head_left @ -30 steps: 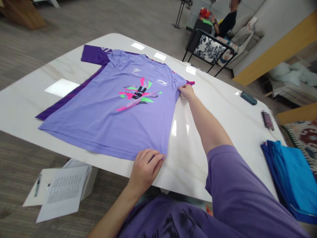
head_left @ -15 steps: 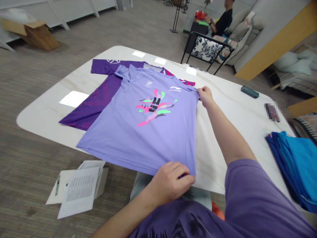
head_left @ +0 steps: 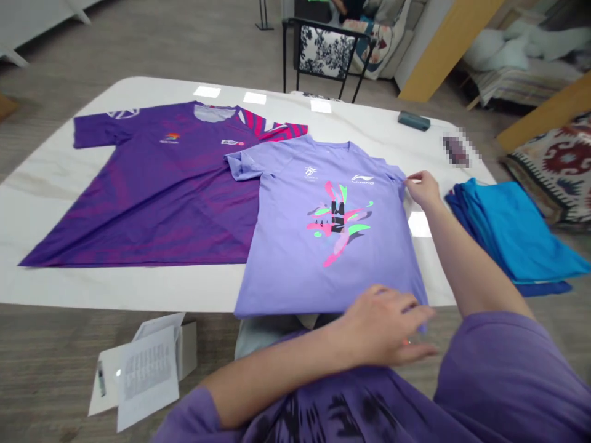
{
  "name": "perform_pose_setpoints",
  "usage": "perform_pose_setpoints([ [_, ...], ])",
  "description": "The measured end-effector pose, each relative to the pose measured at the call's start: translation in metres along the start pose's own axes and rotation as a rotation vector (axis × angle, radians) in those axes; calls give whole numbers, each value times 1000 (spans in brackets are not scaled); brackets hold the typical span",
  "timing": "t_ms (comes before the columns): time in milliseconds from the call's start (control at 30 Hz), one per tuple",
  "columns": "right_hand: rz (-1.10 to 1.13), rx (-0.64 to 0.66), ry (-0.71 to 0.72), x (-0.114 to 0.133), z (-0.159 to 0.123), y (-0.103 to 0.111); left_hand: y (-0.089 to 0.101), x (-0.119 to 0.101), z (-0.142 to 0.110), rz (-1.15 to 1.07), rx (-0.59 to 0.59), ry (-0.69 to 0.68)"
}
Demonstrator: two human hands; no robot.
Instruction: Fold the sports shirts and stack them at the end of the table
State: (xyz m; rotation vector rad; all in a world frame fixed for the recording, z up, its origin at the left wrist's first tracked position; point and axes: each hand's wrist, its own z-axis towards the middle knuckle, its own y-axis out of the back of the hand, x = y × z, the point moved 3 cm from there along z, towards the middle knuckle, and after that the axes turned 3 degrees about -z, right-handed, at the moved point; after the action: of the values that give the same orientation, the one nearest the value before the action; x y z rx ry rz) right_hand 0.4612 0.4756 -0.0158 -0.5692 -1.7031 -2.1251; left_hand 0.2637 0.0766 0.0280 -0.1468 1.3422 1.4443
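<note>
A lavender T-shirt (head_left: 290,227) lies front up on the table, with a bright pink, green and black print on its chest. My right hand (head_left: 422,189) pinches the shirt's right-hand sleeve edge. Over the hem's lower right corner is my left hand (head_left: 390,326), its fingers and thumb spread and a little blurred, with nothing seen in its grasp. A dark purple jersey (head_left: 152,184) with pink stripes on one sleeve is laid flat to the left, partly covered by the lavender shirt.
The white table (head_left: 50,178) carries folded blue clothes (head_left: 517,227) at the right and a dark green case (head_left: 414,120) at the back. Below its front edge are printed papers (head_left: 148,369) with a pen (head_left: 101,378). A patterned chair (head_left: 327,52) stands beyond.
The lavender shirt has been shifted right, uncovering most of the purple jersey. My left hand has let go of the hem and spread its fingers; my right keeps its pinch. The view has turned.
</note>
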Motion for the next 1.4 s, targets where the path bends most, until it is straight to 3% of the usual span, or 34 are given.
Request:
perform_pose_setpoints([
  [67,-94,-25,122,-18,-7,7,25,29,-10,47,-52,160],
  [167,-132,95,374,-16,-26,-3,69,86,-38,237,-183,411],
  [233,-160,188,484,-4,-36,-17,95,120,-46,357,-214,478],
  [300,-188,241,483,6,-35,-31,118,151,-36,449,-216,486],
  [433,-250,322,329,12,-7,-51,159,220,30,561,-234,506],
  [533,-315,355,281,0,21,-57,179,280,85,605,-199,612],
  [667,-379,320,196,-33,59,-54,186,349,138,626,-125,734],
  [800,-429,293,66,-68,99,-49,179,393,185,630,-101,660],
  [933,-498,289,-72,-96,140,-44,175,423,224,613,-98,653],
  [1033,-536,274,-178,-109,166,-37,175,437,241,589,-102,663],
  [1100,-565,235,-218,-108,172,-32,176,443,246,573,-117,668],
  [1167,-624,162,-132,-95,162,-27,178,447,250,541,-120,673],
  [1267,-633,92,181,-59,103,-14,185,444,249,445,-107,680],
  [1333,-519,148,352,-37,35,3,192,426,237,431,-150,597],
  [1400,-373,238,453,-23,-47,27,194,392,210,461,-177,451],
])
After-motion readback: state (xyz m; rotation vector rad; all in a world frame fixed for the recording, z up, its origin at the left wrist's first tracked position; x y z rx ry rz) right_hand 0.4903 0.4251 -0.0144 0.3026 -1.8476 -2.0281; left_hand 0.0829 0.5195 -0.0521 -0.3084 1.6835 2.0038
